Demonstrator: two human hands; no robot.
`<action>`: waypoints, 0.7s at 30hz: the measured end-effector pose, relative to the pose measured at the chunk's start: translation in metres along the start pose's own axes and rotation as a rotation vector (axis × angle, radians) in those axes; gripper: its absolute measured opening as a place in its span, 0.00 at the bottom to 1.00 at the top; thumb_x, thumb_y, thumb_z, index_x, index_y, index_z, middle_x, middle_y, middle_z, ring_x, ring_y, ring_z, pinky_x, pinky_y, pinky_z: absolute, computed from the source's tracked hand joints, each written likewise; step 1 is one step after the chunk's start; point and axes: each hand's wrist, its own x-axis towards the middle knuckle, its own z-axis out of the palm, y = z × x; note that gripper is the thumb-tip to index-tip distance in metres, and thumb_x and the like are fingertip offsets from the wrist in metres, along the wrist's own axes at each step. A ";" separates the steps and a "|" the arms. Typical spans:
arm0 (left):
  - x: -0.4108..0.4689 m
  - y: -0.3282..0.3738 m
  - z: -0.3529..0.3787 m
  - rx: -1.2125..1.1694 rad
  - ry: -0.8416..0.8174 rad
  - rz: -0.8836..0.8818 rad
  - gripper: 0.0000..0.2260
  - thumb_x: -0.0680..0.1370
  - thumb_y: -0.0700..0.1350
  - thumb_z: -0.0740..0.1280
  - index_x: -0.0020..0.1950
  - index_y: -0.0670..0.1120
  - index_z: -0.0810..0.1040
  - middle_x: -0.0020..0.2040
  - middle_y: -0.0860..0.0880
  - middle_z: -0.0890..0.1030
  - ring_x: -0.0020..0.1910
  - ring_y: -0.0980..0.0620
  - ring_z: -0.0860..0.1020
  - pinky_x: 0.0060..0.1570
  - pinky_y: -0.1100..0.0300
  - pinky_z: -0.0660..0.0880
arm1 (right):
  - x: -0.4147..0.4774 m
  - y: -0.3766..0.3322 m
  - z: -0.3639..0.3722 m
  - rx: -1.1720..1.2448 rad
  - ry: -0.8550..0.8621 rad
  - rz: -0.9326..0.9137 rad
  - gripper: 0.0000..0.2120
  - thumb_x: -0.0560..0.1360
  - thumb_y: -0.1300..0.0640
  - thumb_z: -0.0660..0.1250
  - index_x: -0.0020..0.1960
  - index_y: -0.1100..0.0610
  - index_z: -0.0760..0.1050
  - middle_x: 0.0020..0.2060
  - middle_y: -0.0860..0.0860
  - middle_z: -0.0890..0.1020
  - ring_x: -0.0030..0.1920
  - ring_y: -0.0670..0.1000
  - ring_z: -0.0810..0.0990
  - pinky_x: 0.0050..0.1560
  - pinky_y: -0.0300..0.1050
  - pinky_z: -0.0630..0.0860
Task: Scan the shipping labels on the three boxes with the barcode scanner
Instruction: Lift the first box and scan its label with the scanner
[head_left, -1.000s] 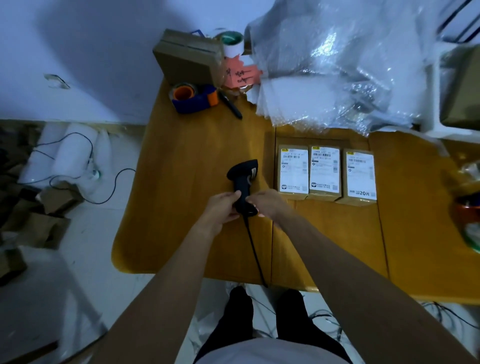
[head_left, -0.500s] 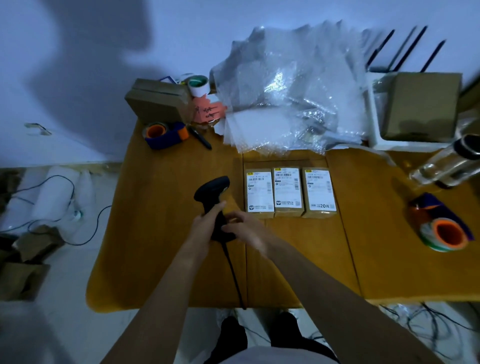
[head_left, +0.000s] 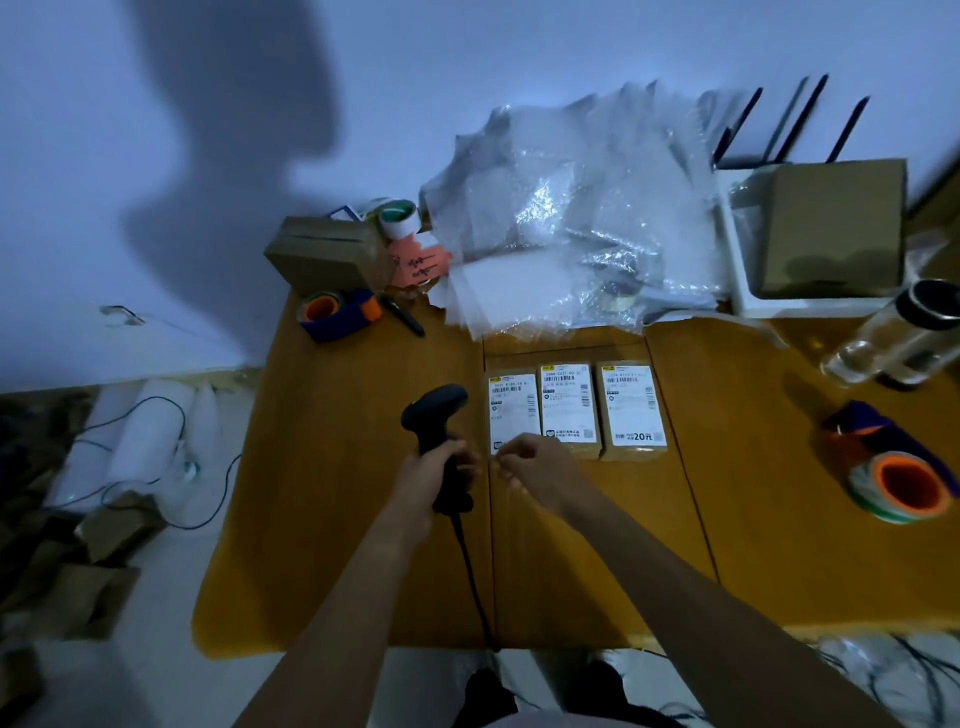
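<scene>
Left hand (head_left: 431, 475) gripping barcode scanner (head_left: 437, 415), 3 boxes (head_left: 571, 410) beside right hand (head_left: 535, 467)

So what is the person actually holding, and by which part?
The left hand grips the black barcode scanner by its handle, head pointing up and away. The right hand holds nothing; its fingers are loosely curled beside the handle.

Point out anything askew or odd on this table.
A clear bottle lies on its side at the right edge instead of upright. The three boxes sit in a neat row, labels up.
</scene>
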 end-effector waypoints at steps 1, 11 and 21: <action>-0.003 0.001 0.001 0.006 0.015 0.002 0.06 0.80 0.41 0.71 0.55 0.41 0.82 0.40 0.44 0.84 0.38 0.46 0.83 0.43 0.52 0.81 | 0.001 0.002 -0.006 0.003 0.013 0.006 0.08 0.81 0.56 0.67 0.57 0.56 0.81 0.50 0.54 0.85 0.48 0.53 0.85 0.52 0.52 0.82; -0.043 0.011 0.014 0.109 0.207 0.057 0.12 0.79 0.48 0.72 0.58 0.42 0.81 0.33 0.48 0.76 0.29 0.52 0.74 0.33 0.58 0.72 | 0.010 0.025 -0.036 -0.320 0.037 -0.052 0.18 0.80 0.53 0.66 0.69 0.54 0.74 0.61 0.54 0.83 0.58 0.55 0.82 0.55 0.54 0.81; -0.116 0.058 0.000 0.062 0.184 0.215 0.08 0.79 0.46 0.72 0.56 0.44 0.81 0.32 0.47 0.77 0.27 0.49 0.75 0.33 0.53 0.75 | 0.025 0.021 -0.042 -0.478 0.069 -0.123 0.19 0.81 0.49 0.63 0.70 0.53 0.74 0.63 0.55 0.83 0.56 0.56 0.83 0.50 0.50 0.80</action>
